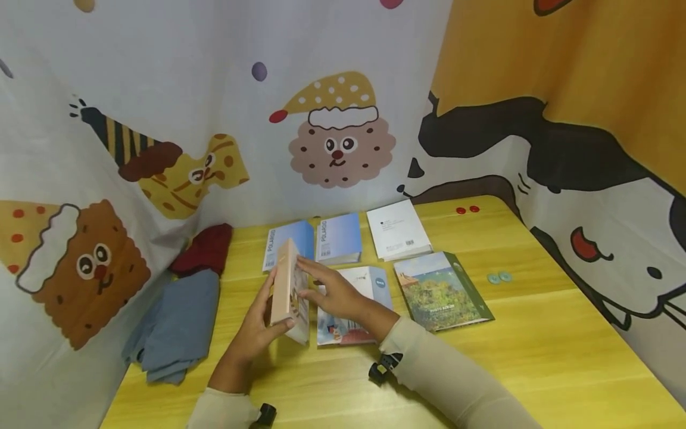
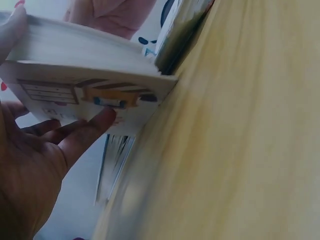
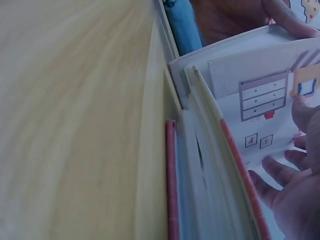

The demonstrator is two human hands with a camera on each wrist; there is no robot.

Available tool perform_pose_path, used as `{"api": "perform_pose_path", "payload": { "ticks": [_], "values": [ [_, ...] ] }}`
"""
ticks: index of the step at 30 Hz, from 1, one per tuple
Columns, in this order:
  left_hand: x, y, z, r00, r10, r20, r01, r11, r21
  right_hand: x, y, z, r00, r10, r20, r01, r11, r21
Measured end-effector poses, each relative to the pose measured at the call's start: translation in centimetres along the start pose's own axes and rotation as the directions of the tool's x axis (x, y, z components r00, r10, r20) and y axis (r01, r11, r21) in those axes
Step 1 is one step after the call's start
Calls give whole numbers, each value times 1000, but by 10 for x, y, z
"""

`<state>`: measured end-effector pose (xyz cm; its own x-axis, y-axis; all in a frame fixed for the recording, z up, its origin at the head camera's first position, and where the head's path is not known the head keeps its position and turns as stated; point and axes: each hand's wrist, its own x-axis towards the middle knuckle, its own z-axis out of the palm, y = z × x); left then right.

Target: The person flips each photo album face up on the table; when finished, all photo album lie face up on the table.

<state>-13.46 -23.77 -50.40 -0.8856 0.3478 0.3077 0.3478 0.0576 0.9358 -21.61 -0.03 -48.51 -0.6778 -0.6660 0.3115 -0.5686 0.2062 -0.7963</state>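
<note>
A thick photo album [image 1: 282, 292] with a pale peach spine and a white cover of small drawings [image 3: 262, 95] stands tilted on edge above the table. My left hand [image 1: 256, 329] holds it from the left, thumb by the near end of the spine. On its right cover my right hand [image 1: 343, 293] rests with fingers spread, as the right wrist view shows. Beneath the right forearm lies a white and blue album [image 1: 351, 333] with a colourful picture. Two blue POLAROID albums [image 1: 339, 235] lie behind, the left one partly hidden by the held album.
At the back lies a white album [image 1: 398, 229]; a landscape-covered photo album [image 1: 445, 292] is right of my right hand. Two green buttons [image 1: 499, 277] and two red buttons [image 1: 467, 210] sit farther right. Folded blue-grey cloth [image 1: 179, 325] and dark red cloth [image 1: 206, 250] lie left.
</note>
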Motion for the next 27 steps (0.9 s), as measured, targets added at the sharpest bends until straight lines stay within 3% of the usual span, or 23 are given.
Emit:
{"api": "perform_pose_path", "payload": {
  "ticks": [6, 13, 18, 22, 27],
  "values": [
    [-1, 2, -7, 1000, -14, 10, 14, 1000, -13, 0, 1, -1, 996, 69, 57, -68, 997, -27],
    [-4, 0, -20, 998, 64, 11, -63, 998, -20, 0, 3, 3, 977, 165, 138, -150, 982, -115],
    [-3, 0, -23, 995, 91, -32, -89, 995, 54, 0, 3, 3, 966, 202, 161, -175, 970, -169],
    [-2, 3, -23, 997, 71, -41, -68, 995, 66, -1, 4, 3, 959, 222, 179, -180, 958, -222],
    [-3, 7, -25, 999, -8, -38, 11, 996, 94, -1, 7, 4, 950, 248, 191, -185, 937, -296]
  ]
}}
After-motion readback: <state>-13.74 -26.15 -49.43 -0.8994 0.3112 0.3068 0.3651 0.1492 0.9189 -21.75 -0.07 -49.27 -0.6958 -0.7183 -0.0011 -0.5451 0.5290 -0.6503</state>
